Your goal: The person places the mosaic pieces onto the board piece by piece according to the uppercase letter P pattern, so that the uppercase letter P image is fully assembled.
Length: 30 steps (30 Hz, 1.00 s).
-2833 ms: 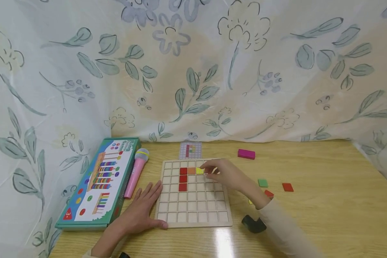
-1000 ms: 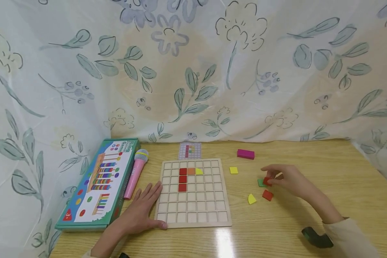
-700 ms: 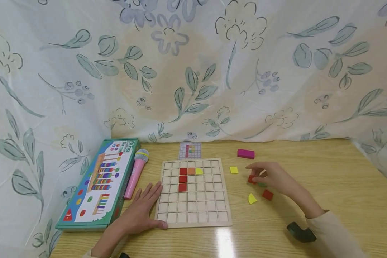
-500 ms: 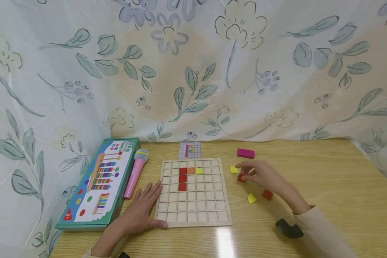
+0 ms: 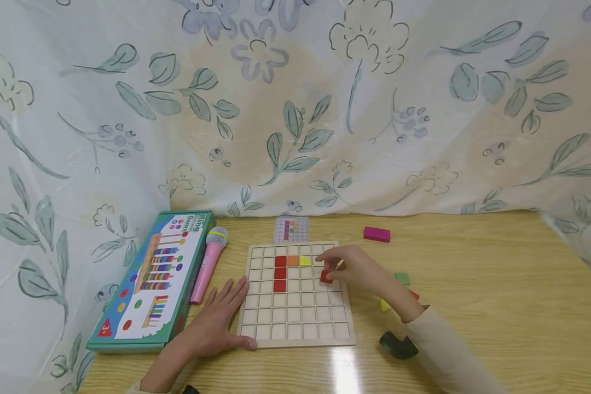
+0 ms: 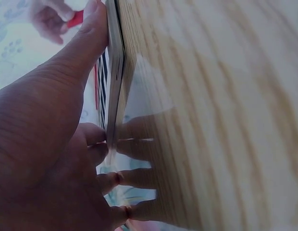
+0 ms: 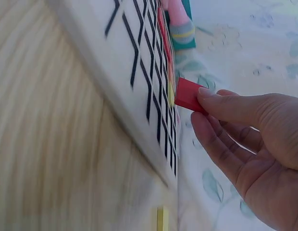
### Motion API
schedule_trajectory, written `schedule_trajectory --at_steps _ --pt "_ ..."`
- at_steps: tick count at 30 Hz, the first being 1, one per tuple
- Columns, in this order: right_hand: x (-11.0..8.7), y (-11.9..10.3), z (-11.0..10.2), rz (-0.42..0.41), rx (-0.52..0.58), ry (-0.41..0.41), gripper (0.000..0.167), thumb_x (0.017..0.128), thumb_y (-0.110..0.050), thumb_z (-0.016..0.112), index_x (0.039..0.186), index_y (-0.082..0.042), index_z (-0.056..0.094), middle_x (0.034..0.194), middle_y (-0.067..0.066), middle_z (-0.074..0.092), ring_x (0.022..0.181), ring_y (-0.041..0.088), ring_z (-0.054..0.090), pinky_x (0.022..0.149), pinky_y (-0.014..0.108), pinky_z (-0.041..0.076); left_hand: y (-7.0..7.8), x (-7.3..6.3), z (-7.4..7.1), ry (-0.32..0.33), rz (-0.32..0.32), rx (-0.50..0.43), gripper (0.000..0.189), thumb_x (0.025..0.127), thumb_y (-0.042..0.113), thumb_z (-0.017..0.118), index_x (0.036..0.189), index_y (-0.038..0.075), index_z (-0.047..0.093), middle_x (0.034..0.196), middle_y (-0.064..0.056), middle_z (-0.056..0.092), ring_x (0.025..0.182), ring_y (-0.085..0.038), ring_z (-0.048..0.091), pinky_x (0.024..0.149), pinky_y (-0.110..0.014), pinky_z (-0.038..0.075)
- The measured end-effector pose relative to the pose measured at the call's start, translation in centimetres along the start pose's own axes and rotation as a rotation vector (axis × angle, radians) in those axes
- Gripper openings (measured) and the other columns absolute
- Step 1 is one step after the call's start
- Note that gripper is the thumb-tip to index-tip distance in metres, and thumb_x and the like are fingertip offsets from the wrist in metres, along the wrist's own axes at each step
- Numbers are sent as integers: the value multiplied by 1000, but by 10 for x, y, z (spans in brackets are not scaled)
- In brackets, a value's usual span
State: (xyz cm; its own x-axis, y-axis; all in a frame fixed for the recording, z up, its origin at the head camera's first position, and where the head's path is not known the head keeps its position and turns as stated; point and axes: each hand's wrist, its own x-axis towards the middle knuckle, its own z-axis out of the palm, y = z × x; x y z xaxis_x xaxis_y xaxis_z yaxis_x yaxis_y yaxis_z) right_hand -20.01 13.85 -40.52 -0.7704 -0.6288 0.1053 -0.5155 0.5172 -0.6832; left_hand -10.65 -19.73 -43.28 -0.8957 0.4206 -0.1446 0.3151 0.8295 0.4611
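Note:
My right hand (image 5: 354,268) pinches a red square tile (image 5: 326,276) between thumb and fingers, over the right side of the wooden grid board (image 5: 295,343). In the right wrist view the tile (image 7: 188,94) is tilted, standing off the board's surface. Set in the board are several red squares (image 5: 279,273) in a column, an orange square (image 5: 293,261) and a yellow quarter-round (image 5: 305,261). My left hand (image 5: 214,320) lies with fingers spread along the board's left edge, its thumb at the lower left corner; the left wrist view shows the thumb against the rim (image 6: 113,72).
Behind the board lies a pattern card (image 5: 291,229). A pink microphone (image 5: 209,271) and a game box (image 5: 152,284) stand to the left. To the right are a magenta block (image 5: 376,234), a green tile (image 5: 402,278) and a partly covered yellow piece (image 5: 385,305).
My right hand left the yellow quarter-round in the board, went right to the loose tiles, picked up a red square and carried it left over the board. My left hand stayed put.

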Motion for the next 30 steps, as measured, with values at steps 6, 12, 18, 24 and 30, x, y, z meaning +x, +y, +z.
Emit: schedule_trajectory --at_steps 6,12,18,24,30 --pt "16 -19 21 4 36 -52 34 86 -2 74 119 -5 69 88 -7 64 85 11 58 78 25 54 0 0 0 3 -8 -1 120 69 74 69 156 7 21 164 -7 15 149 -38 8 116 -63 5" --pt "28 -36 39 -34 76 -92 31 86 -1 73 117 -4 70 87 -4 64 82 11 57 75 24 53 -2 0 1 7 -2 -1 120 69 76 67 156 7 21 164 -7 14 149 -39 8 116 -63 6" --pt "36 -46 55 -59 65 -96 29 85 -1 74 114 -5 71 89 -4 66 81 7 58 74 22 52 -1 1 1 6 -2 -6 120 69 76 68 157 8 21 164 -7 14 149 -39 7 116 -63 5" --pt "42 -50 68 -55 55 -121 29 86 -1 73 115 -4 71 92 -4 68 81 4 58 75 18 51 0 0 0 3 -9 -9 120 69 75 69 156 8 22 164 -7 14 149 -39 7 116 -63 4" --pt "44 -52 76 -25 -2 -121 27 87 -3 73 114 -7 71 92 -7 68 82 2 58 76 17 51 1 0 0 1 -13 -13 120 69 74 70 156 8 22 164 -7 14 149 -38 7 116 -63 4"
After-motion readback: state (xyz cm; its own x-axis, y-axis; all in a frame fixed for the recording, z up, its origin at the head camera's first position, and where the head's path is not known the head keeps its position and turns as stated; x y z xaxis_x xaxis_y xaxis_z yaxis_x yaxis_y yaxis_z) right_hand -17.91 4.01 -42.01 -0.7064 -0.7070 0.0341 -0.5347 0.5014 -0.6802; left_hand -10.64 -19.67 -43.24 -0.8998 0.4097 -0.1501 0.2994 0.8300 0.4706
